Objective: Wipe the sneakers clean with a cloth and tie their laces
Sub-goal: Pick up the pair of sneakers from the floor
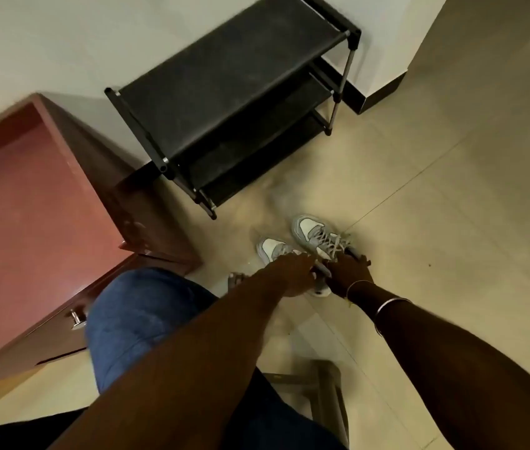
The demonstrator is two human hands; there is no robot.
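Head-worn view, steeply downward, perhaps tilted, near the floor (452, 206)

sneakers (315, 234) grey-white | rack (224, 92) black | cabinet (29, 206) reddish-brown | jeans (133, 313) blue

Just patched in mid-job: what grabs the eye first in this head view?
Both hands reach down to a grey-and-white pair on the tiled floor: the left hand over the left sneaker, the right hand at the heel end of the right sneaker. A black shoe rack stands behind them by the wall, a reddish cabinet at left.
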